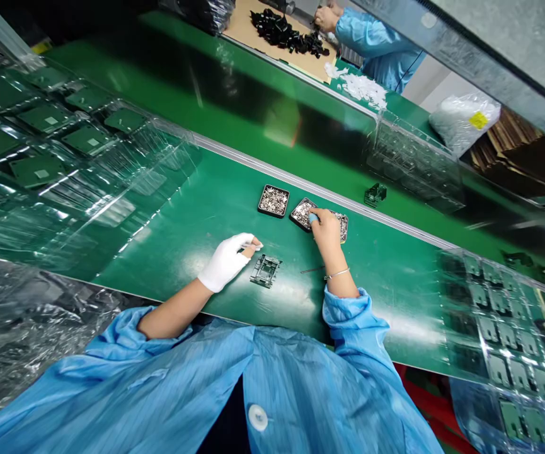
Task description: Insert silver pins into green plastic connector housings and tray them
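My left hand [227, 260], in a white glove with bare fingertips, rests just left of a small dark frame-like assembly [266, 271] on the green table. Its thumb and fingers are drawn together; whether something small is between them I cannot make out. My right hand [327, 230], bare with a blue cover on one fingertip, dips its closed fingertips into a black tray [295, 216] of small silvery metal parts. A second such tray [273, 200] stands to the left, and a third [343, 226] is partly behind my right hand. Near my right wrist lies a thin dark rod [312, 270].
Clear plastic trays with green boards [45, 117] are stacked at left, and more trays [508, 331] at right. A metal rail [272, 169] edges a green conveyor belt [234, 107] carrying a small dark assembly [375, 194]. Across it, a co-worker's blue sleeve [371, 31] shows near black parts.
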Tool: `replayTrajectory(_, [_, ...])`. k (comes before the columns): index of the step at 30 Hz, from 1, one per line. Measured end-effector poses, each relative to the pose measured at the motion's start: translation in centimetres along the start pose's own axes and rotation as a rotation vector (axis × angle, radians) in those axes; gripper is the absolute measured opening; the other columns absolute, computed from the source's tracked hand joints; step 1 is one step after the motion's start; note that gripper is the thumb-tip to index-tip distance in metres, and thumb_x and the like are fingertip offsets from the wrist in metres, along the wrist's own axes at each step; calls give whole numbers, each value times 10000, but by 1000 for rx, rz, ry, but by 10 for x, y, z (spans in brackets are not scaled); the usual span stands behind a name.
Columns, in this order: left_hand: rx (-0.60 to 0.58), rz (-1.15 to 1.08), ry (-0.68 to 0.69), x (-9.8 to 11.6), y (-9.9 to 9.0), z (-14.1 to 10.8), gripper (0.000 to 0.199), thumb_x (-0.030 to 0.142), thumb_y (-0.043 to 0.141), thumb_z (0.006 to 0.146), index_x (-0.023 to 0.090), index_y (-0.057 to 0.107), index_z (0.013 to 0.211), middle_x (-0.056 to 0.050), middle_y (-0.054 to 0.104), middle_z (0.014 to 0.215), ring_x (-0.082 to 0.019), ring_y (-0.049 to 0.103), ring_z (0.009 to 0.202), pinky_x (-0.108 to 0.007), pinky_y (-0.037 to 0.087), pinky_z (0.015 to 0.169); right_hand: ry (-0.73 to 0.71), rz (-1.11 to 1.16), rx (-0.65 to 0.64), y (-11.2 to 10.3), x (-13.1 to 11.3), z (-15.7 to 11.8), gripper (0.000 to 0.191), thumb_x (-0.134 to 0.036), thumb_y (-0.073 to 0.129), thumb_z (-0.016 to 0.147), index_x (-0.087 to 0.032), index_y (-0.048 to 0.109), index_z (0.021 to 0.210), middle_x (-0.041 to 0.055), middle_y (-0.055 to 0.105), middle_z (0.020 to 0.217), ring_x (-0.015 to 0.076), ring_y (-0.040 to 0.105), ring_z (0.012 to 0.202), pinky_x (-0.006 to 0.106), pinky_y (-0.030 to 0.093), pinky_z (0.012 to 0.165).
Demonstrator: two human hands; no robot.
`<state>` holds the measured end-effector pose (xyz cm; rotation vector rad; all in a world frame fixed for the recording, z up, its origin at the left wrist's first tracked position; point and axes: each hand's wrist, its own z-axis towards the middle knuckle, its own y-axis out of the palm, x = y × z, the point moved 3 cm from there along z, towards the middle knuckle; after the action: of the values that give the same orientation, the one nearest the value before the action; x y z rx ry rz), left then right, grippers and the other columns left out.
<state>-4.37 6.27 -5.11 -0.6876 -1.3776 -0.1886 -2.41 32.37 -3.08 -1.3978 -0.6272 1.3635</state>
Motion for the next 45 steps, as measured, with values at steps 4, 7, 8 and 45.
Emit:
replayTrajectory(4, [30,-34,-5,0,0,0,239,382,495,842,184,627,866,-33,698,896,-180,651,831,-282,534,786,39,56,23,1,5,-1,339,-151,418,870,-146,676,1089,111,707,1008,243,627,927,358,453,875])
replayTrajectory(7, [25,-29,-8,1,0,0,233,379,501,839,186,630,854,-32,699,888,-180,652,827,-274,540,751,-27,101,84,1,3,-2,307,-153,431,862,-154,696,1016,127,682,1067,253,601,1019,389,440,932])
replayTrajectory(8, [27,-33,-9,0,0,0,230,378,502,838,187,630,851,-32,699,887,-180,652,828,-271,540,743,-40,132,107,1,3,-3,297,-158,435,861,-154,700,995,130,676,1060,250,597,1026,390,445,933])
replayTrajectory(45, [120,808,511,57,11,-26,389,284,385,970,177,641,698,-68,670,756,-178,572,671,-305,344,583,-137,778,-138,-9,-93,-94,103,-267,534,853,-205,591,794,8,605,775,142,565,724,270,463,701])
